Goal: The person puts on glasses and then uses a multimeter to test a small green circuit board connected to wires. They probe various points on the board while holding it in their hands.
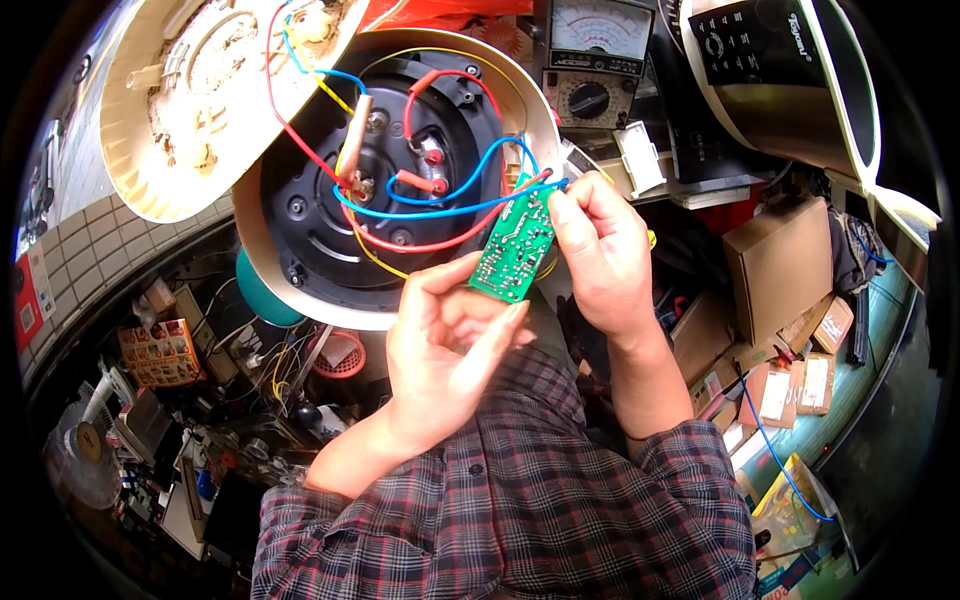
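Between my hands is a green circuit board (510, 245) with small components and solder points. My left hand (450, 350) holds its lower end between thumb and curled fingers. My right hand (600, 240) pinches the upper right end, where red and blue wires (440, 210) meet it. Behind the board, an appliance's round black inner base (320, 240) sits in a cream housing (260, 260), with red, blue and yellow wires looping across it. A wrapped cream-coloured part (355, 135) stands among the wires. A detached cream cover (160, 170) lies at upper left, wires running over it.
An analog multimeter (590, 85) stands at the back, beside a tall appliance body with a black panel (740, 50). Cardboard boxes (770, 270) are piled at right. Tools, cables, a pink basket (338, 365) and other clutter fill the lower left.
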`<action>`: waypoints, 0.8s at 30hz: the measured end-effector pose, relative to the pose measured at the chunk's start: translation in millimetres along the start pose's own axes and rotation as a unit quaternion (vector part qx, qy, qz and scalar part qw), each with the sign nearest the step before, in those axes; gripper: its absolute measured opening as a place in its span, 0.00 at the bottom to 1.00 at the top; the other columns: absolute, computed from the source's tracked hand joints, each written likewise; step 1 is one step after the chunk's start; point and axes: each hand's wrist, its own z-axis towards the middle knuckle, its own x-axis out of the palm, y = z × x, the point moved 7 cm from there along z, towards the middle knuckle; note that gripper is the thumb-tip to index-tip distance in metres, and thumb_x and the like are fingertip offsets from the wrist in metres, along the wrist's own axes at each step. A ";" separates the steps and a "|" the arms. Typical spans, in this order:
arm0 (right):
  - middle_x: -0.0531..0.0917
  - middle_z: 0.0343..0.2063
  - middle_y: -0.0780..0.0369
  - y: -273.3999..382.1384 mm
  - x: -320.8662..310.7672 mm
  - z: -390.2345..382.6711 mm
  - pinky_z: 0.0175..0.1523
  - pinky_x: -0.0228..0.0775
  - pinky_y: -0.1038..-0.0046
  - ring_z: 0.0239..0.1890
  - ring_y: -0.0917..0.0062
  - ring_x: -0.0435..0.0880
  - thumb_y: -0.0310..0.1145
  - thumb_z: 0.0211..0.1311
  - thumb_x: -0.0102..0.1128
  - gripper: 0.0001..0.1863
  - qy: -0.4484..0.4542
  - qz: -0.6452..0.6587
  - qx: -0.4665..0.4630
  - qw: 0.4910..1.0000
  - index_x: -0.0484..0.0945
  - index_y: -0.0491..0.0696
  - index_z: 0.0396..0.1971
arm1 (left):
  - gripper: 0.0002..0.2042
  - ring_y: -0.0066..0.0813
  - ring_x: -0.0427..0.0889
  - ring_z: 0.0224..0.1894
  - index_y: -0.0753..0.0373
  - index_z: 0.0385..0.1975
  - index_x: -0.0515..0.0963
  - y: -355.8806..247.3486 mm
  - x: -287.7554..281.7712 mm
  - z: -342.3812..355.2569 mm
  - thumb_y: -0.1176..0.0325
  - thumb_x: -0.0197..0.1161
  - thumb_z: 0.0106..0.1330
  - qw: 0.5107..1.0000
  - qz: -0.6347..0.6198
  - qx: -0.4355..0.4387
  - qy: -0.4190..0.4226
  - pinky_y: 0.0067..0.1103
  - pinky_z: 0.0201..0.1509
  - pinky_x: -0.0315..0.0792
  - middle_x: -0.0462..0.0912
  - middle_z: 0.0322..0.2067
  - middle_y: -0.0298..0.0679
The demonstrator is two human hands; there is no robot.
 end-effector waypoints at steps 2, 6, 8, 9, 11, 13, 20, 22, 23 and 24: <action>0.75 0.26 0.74 -3.9 -0.5 -1.1 0.34 0.62 0.82 0.30 0.92 0.67 0.33 0.82 0.65 0.15 -0.005 0.021 0.001 1.000 0.73 0.47 0.32 | 0.29 0.27 0.92 0.38 0.71 0.70 0.65 -1.8 -2.4 -1.2 0.84 0.70 0.73 0.997 0.072 0.004 -0.008 0.23 0.42 0.89 0.89 0.37 0.44; 0.75 0.27 0.74 -14.2 1.0 -6.1 0.35 0.63 0.82 0.31 0.92 0.67 0.35 0.83 0.64 0.15 -0.010 0.051 0.008 0.999 0.74 0.47 0.33 | 0.30 0.18 0.87 0.26 0.72 0.67 0.73 -17.5 -6.6 2.0 0.77 0.80 0.67 0.967 0.247 0.061 -0.033 0.18 0.33 0.81 0.87 0.24 0.35; 0.75 0.28 0.74 -22.0 1.3 -7.7 0.36 0.63 0.83 0.32 0.92 0.67 0.35 0.83 0.64 0.15 -0.016 0.073 0.016 0.997 0.74 0.47 0.33 | 0.30 0.17 0.86 0.24 0.71 0.65 0.74 -23.9 -6.3 3.4 0.76 0.82 0.66 0.945 0.310 0.095 -0.031 0.18 0.31 0.80 0.86 0.22 0.34; 0.75 0.28 0.74 -24.0 1.1 -8.2 0.36 0.63 0.83 0.32 0.92 0.67 0.36 0.84 0.64 0.15 -0.018 0.084 0.020 0.996 0.74 0.47 0.33 | 0.30 0.17 0.86 0.24 0.71 0.65 0.75 -25.4 -5.7 3.7 0.75 0.82 0.65 0.939 0.326 0.102 -0.032 0.18 0.30 0.79 0.85 0.22 0.34; 0.76 0.28 0.74 -23.6 2.6 -7.9 0.36 0.63 0.83 0.32 0.92 0.67 0.36 0.84 0.64 0.15 -0.020 0.098 0.020 0.995 0.74 0.46 0.33 | 0.30 0.18 0.85 0.22 0.71 0.64 0.76 -28.4 -4.7 4.3 0.74 0.83 0.64 0.928 0.352 0.114 -0.031 0.18 0.29 0.79 0.84 0.21 0.34; 0.76 0.28 0.73 -24.3 3.0 -8.5 0.36 0.64 0.83 0.32 0.92 0.68 0.36 0.84 0.64 0.15 -0.020 0.102 0.015 0.994 0.74 0.46 0.34 | 0.29 0.20 0.85 0.21 0.70 0.62 0.76 -33.0 -3.6 5.3 0.73 0.83 0.64 0.919 0.372 0.124 -0.027 0.19 0.28 0.78 0.84 0.20 0.34; 0.77 0.27 0.72 -21.9 0.9 -13.4 0.36 0.66 0.81 0.31 0.91 0.70 0.36 0.84 0.63 0.15 -0.015 0.080 0.001 0.997 0.75 0.46 0.34 | 0.24 0.19 0.84 0.21 0.69 0.56 0.77 -38.8 -7.9 15.3 0.73 0.83 0.65 0.916 0.386 0.107 -0.039 0.18 0.26 0.77 0.84 0.21 0.34; 0.77 0.27 0.72 -22.2 0.6 -14.0 0.35 0.66 0.81 0.31 0.91 0.70 0.36 0.84 0.63 0.14 -0.009 0.078 0.002 0.997 0.75 0.45 0.35 | 0.24 0.18 0.85 0.21 0.68 0.55 0.77 -38.4 -7.2 16.5 0.72 0.83 0.65 0.925 0.365 0.090 -0.043 0.17 0.26 0.76 0.85 0.21 0.35; 0.77 0.27 0.72 -21.5 0.6 -14.4 0.35 0.66 0.81 0.31 0.91 0.70 0.36 0.84 0.63 0.14 -0.010 0.083 0.004 0.997 0.75 0.45 0.35 | 0.24 0.18 0.85 0.21 0.68 0.55 0.76 -38.0 -6.8 17.4 0.72 0.83 0.65 0.930 0.355 0.082 -0.043 0.17 0.26 0.76 0.85 0.21 0.35; 0.77 0.27 0.72 -21.4 0.5 -14.6 0.35 0.66 0.80 0.31 0.91 0.70 0.35 0.84 0.63 0.14 -0.010 0.087 0.007 0.996 0.75 0.45 0.35 | 0.24 0.17 0.85 0.22 0.68 0.55 0.76 -38.4 -6.4 18.1 0.72 0.83 0.65 0.934 0.347 0.077 -0.044 0.17 0.26 0.76 0.85 0.22 0.35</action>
